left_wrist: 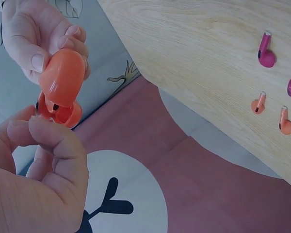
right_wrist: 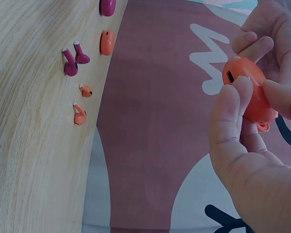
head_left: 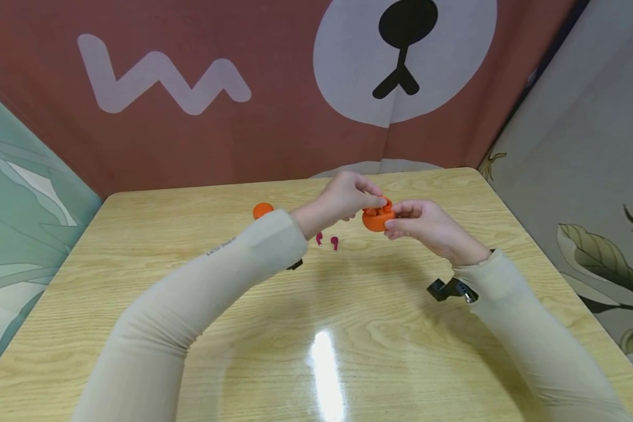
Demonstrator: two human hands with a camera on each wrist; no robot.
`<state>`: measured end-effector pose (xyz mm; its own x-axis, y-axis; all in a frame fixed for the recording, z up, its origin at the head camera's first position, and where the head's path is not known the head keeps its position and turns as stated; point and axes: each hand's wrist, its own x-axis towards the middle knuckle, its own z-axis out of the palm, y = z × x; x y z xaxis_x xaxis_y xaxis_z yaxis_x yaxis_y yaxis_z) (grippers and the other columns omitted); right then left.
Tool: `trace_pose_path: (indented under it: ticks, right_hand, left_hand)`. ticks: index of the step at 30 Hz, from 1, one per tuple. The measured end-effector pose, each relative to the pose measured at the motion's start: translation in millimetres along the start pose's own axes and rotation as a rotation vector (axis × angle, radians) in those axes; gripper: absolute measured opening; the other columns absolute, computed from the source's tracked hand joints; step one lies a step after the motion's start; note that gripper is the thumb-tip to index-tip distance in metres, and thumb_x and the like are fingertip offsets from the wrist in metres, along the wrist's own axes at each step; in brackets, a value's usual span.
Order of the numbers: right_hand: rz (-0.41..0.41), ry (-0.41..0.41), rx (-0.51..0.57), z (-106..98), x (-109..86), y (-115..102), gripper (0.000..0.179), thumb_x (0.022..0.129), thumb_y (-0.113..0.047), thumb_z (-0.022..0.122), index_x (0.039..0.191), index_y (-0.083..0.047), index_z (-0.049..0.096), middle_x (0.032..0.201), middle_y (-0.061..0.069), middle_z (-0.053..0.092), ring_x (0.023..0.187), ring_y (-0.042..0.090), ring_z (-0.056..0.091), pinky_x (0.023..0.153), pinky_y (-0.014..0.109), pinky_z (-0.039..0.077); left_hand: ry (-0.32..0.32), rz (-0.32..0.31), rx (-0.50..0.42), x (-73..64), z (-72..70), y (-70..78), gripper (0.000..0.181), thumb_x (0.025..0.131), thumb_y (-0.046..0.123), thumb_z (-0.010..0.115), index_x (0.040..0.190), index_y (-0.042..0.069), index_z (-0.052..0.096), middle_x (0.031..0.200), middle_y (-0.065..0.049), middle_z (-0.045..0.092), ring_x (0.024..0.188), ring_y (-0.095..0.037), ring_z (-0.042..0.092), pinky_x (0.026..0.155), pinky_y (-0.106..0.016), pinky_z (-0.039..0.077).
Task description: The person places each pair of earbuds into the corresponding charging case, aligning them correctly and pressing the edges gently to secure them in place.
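Note:
An orange earbud case (head_left: 378, 223) is held above the table by my right hand (head_left: 427, 227), with thumb and fingers around its body. Its lid stands open, as the left wrist view shows with the hollow lid (left_wrist: 72, 115). At the opening, my left hand (head_left: 343, 196) pinches a small orange piece (left_wrist: 38, 103). Fingertips hide most of that piece, so I cannot tell whether it is an earbud or part of the case. Two magenta earbuds (head_left: 334, 241) lie on the table below, with two orange earbuds (right_wrist: 79, 118) beside them.
A second orange case (head_left: 262, 210) rests on the table behind my left forearm. Beside it lies a magenta case (right_wrist: 107, 7), in the right wrist view. The wooden table (head_left: 242, 363) ends at a printed cloth (head_left: 274, 140). A black wrist mount (head_left: 445, 290) juts from my right sleeve.

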<state>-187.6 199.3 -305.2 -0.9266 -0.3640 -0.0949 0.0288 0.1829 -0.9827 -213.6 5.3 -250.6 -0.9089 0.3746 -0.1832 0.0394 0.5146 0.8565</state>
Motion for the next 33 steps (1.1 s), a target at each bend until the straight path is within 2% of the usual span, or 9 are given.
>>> trace_pose_path:
  ticks: [7,14,21,25,33]
  right_hand:
    - [-0.006,-0.001,-0.008,0.0,-0.5,-0.3,0.022,0.094,0.0,0.059,0.111,0.014,0.054,0.095,0.004,0.066,0.08,0.015,0.066,0.08,0.029,0.055]
    - [0.001,0.003,-0.012,0.7,-1.1,-1.2,0.021,0.094,0.0,0.058,0.11,0.013,0.054,0.095,0.005,0.066,0.081,0.016,0.067,0.08,0.029,0.055]
    - [0.009,0.01,-0.015,1.0,-1.4,-1.8,0.023,0.095,0.0,0.058,0.111,0.015,0.052,0.095,0.005,0.065,0.081,0.017,0.067,0.078,0.027,0.055]
    - [0.007,0.013,-0.007,0.8,-2.1,-2.1,0.021,0.095,0.001,0.058,0.111,0.014,0.052,0.094,0.005,0.065,0.081,0.017,0.067,0.078,0.027,0.055]
    - [0.003,0.024,0.005,0.5,-3.1,-2.5,0.016,0.095,0.002,0.057,0.107,0.011,0.055,0.092,0.004,0.066,0.078,0.015,0.067,0.077,0.028,0.056]
  left_hand:
    - [0.007,-0.022,-0.027,-2.0,-0.6,-2.1,0.02,0.09,0.02,0.072,0.108,0.01,0.071,0.092,-0.002,0.067,0.045,-0.014,0.032,0.045,-0.023,0.033]
    - [-0.007,-0.015,-0.082,-5.3,-6.8,-8.9,0.022,0.092,0.018,0.07,0.112,0.009,0.069,0.096,-0.004,0.066,0.043,-0.013,0.033,0.044,-0.023,0.033]
    - [0.002,-0.045,-0.119,-7.3,-9.9,-17.3,0.022,0.094,0.022,0.067,0.111,0.009,0.067,0.096,-0.006,0.064,0.043,-0.013,0.037,0.046,-0.022,0.038]
    - [0.004,-0.067,-0.155,-8.0,-10.2,-22.2,0.027,0.095,0.026,0.066,0.115,0.009,0.067,0.101,-0.009,0.062,0.045,-0.013,0.041,0.049,-0.021,0.042]
    - [-0.036,-0.106,-0.261,-10.1,-7.7,-30.1,0.04,0.098,0.032,0.059,0.127,0.005,0.061,0.106,-0.013,0.062,0.047,-0.013,0.045,0.052,-0.023,0.044]
